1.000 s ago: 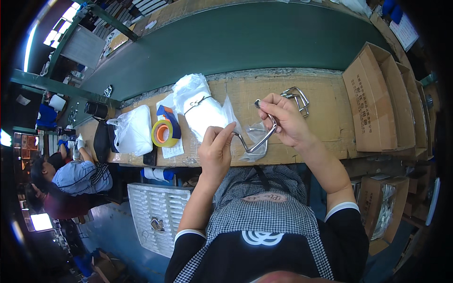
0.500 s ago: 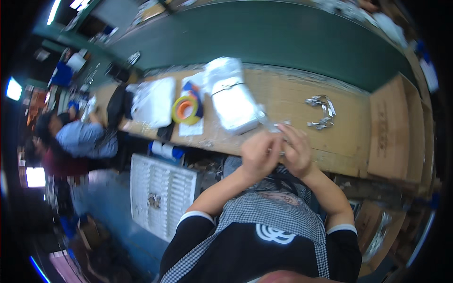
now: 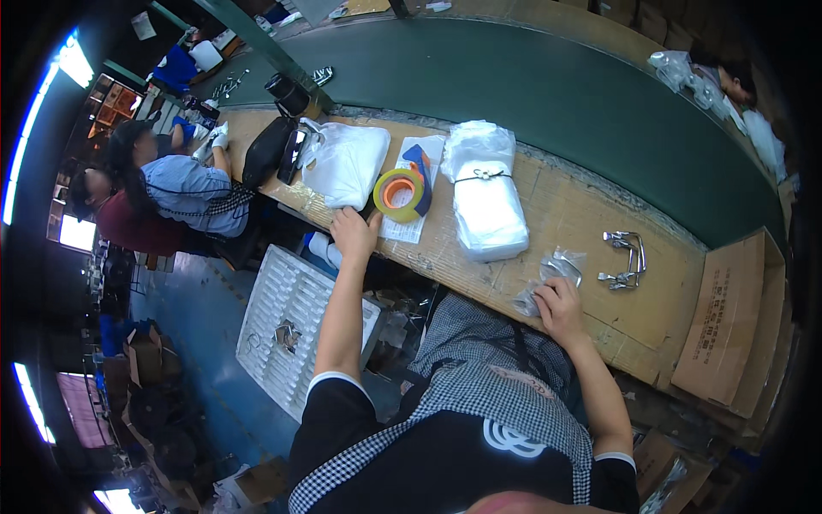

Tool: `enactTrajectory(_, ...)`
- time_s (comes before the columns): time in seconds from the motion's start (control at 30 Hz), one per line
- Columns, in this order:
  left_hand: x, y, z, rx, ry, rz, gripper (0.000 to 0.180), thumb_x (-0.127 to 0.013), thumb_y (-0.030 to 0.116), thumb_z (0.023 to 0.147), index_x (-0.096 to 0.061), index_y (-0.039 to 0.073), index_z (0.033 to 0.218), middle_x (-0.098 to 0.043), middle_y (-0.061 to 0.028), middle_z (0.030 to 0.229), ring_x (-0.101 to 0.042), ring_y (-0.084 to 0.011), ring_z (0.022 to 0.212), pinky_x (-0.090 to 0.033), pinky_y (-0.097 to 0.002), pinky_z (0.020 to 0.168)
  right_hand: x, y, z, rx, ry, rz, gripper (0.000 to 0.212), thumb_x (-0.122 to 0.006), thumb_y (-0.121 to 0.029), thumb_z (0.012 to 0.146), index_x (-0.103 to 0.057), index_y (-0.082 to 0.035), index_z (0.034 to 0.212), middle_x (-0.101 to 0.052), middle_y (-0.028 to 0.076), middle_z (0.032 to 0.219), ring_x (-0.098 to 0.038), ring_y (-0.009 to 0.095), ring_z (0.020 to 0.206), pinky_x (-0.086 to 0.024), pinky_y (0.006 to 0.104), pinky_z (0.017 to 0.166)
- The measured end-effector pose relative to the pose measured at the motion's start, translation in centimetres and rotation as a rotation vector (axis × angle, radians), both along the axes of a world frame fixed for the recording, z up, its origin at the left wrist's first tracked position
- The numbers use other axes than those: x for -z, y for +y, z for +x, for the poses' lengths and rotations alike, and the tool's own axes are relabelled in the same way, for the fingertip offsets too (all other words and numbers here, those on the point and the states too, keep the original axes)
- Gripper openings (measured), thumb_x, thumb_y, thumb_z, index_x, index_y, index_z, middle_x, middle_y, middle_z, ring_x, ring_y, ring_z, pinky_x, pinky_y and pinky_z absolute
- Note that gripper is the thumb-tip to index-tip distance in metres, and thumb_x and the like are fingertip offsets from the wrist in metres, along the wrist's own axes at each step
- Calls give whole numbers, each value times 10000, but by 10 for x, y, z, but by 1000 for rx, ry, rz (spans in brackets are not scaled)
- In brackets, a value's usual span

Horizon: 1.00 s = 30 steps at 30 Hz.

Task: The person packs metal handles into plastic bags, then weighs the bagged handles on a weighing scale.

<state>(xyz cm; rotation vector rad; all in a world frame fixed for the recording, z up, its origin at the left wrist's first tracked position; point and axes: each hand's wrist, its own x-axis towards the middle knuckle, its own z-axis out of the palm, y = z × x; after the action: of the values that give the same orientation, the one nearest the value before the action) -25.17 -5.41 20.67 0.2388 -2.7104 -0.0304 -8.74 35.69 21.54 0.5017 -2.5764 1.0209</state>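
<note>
We look first at the right hand (image 3: 561, 310), which is at the near edge of the brown cardboard-covered bench (image 3: 569, 206), with its fingertips on the near-left part of a small, crumpled clear plastic bag (image 3: 562, 264). The bag's long axis runs from near left to far right, leading away from those fingers. We cannot tell whether thumb and fingers pinch the film or only press on it, nor what, if anything, is inside.

To the right of the bag and a little farther off lie the shiny chrome bent-bar metal handles (image 3: 634, 259), apart from it and untouched. Their long side runs roughly far to near, with the ends turned left toward the bag. Of our two hands, the right is clearly the nearer to both.

The right forearm rises from the lower right, the wrist bent and the knuckles up. The left arm reaches out nearly straight to the far left, where the left hand (image 3: 353, 236) rests palm down at the bench edge, beside the white plastic carrier bag (image 3: 347, 167) and left of the yellow-and-orange tape roll (image 3: 383, 190). Its thumb stands apart from the fingers; whether they grip anything, we cannot tell. Between the hands, farther back, lies the black-banded stack of white plastic bags (image 3: 490, 210).
</note>
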Motion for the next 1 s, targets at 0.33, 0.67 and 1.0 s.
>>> enactTrajectory(0.33,-17,0,-23,-104,-205,38,682,-689,467,796,-458,4,1240,-533,-209,1166,-499,-371,1127,-404,-522,910,1,-4,2,22,-6,-1,140,-675,-60,782,-624,-34,910,-572,129,937,-550,324,887,-460,403,774)
enactTrajectory(0.67,-18,33,19,-233,-149,201,554,-635,404,854,-487,50,1254,-540,-175,1198,-515,-363,1101,-413,-538,875,-2,-4,-3,9,-48,7,142,-680,-45,766,-628,-24,897,-562,130,904,-542,326,856,-440,416,755)
enactTrajectory(1.0,-18,115,-11,369,195,139,330,-584,107,802,-564,-8,1111,-549,-173,1027,-523,-335,978,-395,-460,859,-3,-7,-4,-10,-44,11,159,-673,-26,770,-619,-12,919,-566,141,921,-544,338,876,-441,419,772)
